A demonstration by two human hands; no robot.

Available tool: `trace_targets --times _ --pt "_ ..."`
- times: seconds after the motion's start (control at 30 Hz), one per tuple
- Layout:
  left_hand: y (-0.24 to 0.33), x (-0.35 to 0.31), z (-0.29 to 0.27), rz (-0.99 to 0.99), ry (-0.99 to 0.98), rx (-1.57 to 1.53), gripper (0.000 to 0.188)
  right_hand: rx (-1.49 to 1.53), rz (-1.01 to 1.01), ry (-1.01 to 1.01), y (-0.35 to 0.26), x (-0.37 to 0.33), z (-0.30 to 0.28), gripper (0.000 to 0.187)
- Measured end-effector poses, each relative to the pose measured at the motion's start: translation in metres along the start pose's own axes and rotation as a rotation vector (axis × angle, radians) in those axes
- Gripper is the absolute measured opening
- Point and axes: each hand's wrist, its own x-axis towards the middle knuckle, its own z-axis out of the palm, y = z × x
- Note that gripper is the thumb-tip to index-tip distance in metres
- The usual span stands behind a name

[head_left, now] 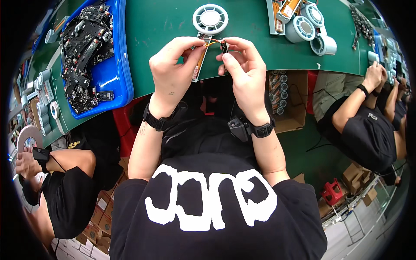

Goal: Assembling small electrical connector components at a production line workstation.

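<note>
Thumb and fingertips of my left hand (170,69) pinch thin red and yellow wires (211,43) near the table's front edge. My right hand (247,76) is closed on a small black circuit board (224,47), and the wires run across to its upper end. Just beyond my fingers lies a pale blue-grey round fan-like part (210,18) with a white centre. From it a narrow housing with an orange battery (197,70) reaches toward me, partly behind my left fingers. The exact wire ends are too small to make out.
A blue tray (123,65) heaped with black circuit boards stands at the left of the green table (160,19). More round fan-like parts (300,29) and orange batteries (288,8) lie at the right. Co-workers (368,117) sit on both sides. Below the edge is a cardboard box (295,97).
</note>
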Motion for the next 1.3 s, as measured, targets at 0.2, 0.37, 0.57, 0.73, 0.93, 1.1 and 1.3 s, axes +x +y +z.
trace_targets --times 0.2,0.37,0.57,0.73,0.93,1.1,1.3 --pt "-0.006 0.000 0.001 0.143 0.016 -0.019 0.014 -0.125 -0.026 0.034 0.004 0.002 0.002 0.031" --pt "0.003 0.004 0.004 0.106 -0.010 -0.002 0.013 -0.176 -0.032 0.019 0.007 0.000 0.004 0.031" --pt "0.004 0.007 0.006 0.111 -0.047 -0.013 0.012 -0.021 -0.014 -0.009 0.013 -0.002 0.001 0.031" --pt "0.008 0.006 0.008 0.095 -0.043 0.011 0.013 -0.008 0.001 -0.011 0.012 -0.002 0.000 0.032" --pt "0.010 0.003 0.011 0.000 -0.002 -0.028 0.016 -0.062 0.010 -0.022 0.009 -0.001 -0.005 0.032" --pt "0.012 0.002 0.014 0.023 0.030 0.001 0.017 -0.119 -0.019 -0.011 0.007 -0.003 -0.005 0.031" --pt "0.012 0.000 0.017 0.099 0.097 0.045 0.017 -0.284 -0.127 -0.017 0.004 -0.003 -0.006 0.030"
